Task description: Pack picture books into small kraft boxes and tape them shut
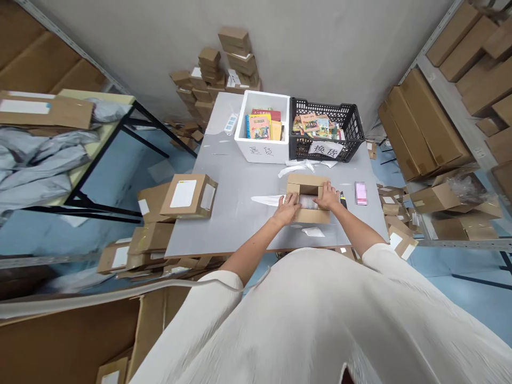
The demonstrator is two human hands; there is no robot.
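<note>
A small cardboard box (312,215) lies on the grey table (240,213) with its flaps spread open. Inside it shows a pale, blurred item (308,202). My left hand (287,209) rests on the box's left side, its fingers curled over the edge by the pale item. On the right side, my right hand (328,197) grips the edge with its fingers reaching inward. A black and yellow object (343,200) sits just right of my right hand, partly hidden. Torn white paper lies left of, behind and in front of the box.
Behind the box stand a white bin (262,151) and a black crate (352,140), both holding books. A closed carton (190,196) sits on the table's left edge. A phone-like pink-screened item (360,193) lies at right. Cartons and shelves surround the table.
</note>
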